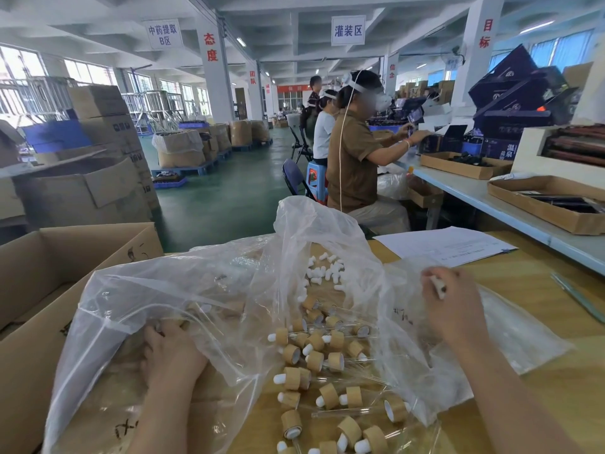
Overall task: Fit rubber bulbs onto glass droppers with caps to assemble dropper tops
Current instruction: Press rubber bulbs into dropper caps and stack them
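Note:
Several assembled dropper tops [314, 355], tan caps with white rubber bulbs and glass tubes, lie piled on the table in front of me. Loose white rubber bulbs [324, 271] sit in a heap farther back under clear plastic. My left hand [170, 352] reaches into a large clear plastic bag [157, 306] lying in a cardboard box, its fingers curled among tan caps; what it grips is hidden. My right hand [451, 309] is raised to the right and pinches a small blurred dropper piece [438, 286] in its fingertips.
The open cardboard box [49, 267] stands at my left. A sheet of paper [442, 245] and a thin tool [576, 296] lie on the wooden table at the right. Other workers sit ahead at a long bench with cardboard trays [553, 204].

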The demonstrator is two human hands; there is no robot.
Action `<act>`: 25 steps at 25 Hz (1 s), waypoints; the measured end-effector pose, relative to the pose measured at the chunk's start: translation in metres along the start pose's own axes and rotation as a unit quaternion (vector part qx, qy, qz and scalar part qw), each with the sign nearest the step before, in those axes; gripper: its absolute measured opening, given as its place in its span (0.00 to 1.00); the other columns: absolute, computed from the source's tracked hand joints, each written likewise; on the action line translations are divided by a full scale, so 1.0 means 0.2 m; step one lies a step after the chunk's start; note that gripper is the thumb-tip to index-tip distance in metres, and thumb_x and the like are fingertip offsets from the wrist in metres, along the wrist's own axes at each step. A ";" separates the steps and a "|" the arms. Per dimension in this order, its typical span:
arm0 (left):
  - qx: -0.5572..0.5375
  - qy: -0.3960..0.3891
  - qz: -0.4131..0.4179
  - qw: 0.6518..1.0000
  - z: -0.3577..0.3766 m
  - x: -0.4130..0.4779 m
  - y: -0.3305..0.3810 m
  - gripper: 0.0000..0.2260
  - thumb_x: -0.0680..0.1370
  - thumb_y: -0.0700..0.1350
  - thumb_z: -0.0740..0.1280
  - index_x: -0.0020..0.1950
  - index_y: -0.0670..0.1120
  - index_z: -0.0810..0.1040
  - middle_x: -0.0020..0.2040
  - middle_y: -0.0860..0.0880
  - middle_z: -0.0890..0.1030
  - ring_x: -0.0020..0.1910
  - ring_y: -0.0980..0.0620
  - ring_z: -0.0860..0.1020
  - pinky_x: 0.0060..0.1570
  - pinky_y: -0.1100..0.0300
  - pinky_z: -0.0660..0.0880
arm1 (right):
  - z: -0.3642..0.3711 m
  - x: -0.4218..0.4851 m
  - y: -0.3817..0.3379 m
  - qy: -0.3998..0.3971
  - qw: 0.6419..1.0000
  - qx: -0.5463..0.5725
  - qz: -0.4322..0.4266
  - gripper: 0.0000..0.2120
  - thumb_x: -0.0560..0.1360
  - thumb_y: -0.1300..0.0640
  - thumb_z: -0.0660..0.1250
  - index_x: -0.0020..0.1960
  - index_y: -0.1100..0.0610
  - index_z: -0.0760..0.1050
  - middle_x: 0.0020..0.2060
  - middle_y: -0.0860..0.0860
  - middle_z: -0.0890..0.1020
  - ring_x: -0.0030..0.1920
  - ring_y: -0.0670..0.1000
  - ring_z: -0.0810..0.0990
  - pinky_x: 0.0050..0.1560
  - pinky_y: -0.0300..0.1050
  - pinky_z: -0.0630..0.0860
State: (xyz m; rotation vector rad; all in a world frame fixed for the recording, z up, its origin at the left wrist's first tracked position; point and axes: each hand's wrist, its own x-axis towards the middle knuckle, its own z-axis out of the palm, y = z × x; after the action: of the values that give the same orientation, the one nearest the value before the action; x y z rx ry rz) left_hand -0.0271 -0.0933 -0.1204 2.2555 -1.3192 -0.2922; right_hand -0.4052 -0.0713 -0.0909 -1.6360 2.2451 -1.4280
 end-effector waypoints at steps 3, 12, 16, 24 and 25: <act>-0.034 0.000 0.005 0.999 0.00 -0.01 0.02 0.28 0.78 0.42 0.61 0.71 0.31 0.53 0.67 0.31 0.59 0.64 0.32 0.63 0.65 0.42 0.62 | -0.06 -0.02 -0.11 0.126 0.987 0.072 -0.067 0.07 0.80 0.56 0.61 0.54 0.59 0.74 0.45 0.50 0.75 0.43 0.47 0.74 0.41 0.40 0.69; 0.025 -0.027 0.040 0.999 0.00 0.02 0.02 0.21 0.78 0.42 0.59 0.69 0.37 0.62 0.70 0.37 0.60 0.65 0.35 0.64 0.63 0.45 0.65 | 0.37 0.12 -0.56 -0.273 0.921 -0.234 -0.152 0.12 0.80 0.58 0.59 0.62 0.52 0.73 0.55 0.51 0.79 0.52 0.52 0.78 0.46 0.43 0.71; 0.058 -0.018 0.027 0.998 0.00 -0.01 0.04 0.21 0.76 0.42 0.61 0.68 0.39 0.64 0.66 0.36 0.61 0.64 0.36 0.63 0.64 0.47 0.63 | 0.52 0.10 -0.55 -0.356 0.853 -0.363 -0.113 0.13 0.78 0.63 0.58 0.61 0.57 0.74 0.57 0.53 0.78 0.55 0.53 0.77 0.48 0.43 0.69; -0.173 -0.032 0.022 0.984 0.01 -0.01 0.06 0.14 0.79 0.45 0.59 0.62 0.41 0.71 0.59 0.38 0.76 0.58 0.38 0.73 0.54 0.52 0.72 | 0.58 0.13 -0.50 -0.338 0.874 -0.348 -0.029 0.16 0.79 0.63 0.59 0.66 0.56 0.70 0.62 0.54 0.75 0.61 0.55 0.75 0.57 0.46 0.71; -0.225 -0.013 0.013 0.974 0.01 -0.02 0.07 0.13 0.80 0.44 0.58 0.62 0.40 0.72 0.58 0.38 0.76 0.57 0.38 0.74 0.49 0.56 0.73 | 0.58 0.14 -0.50 -0.338 0.878 -0.340 -0.020 0.16 0.79 0.62 0.59 0.67 0.56 0.69 0.63 0.54 0.74 0.61 0.56 0.75 0.58 0.47 0.71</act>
State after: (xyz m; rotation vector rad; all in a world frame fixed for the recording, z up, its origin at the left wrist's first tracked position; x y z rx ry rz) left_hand -0.0395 -0.0960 -0.1152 1.8562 -1.1556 -0.5518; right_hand -0.2869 -0.1697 -0.0791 -1.9085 2.3329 0.0590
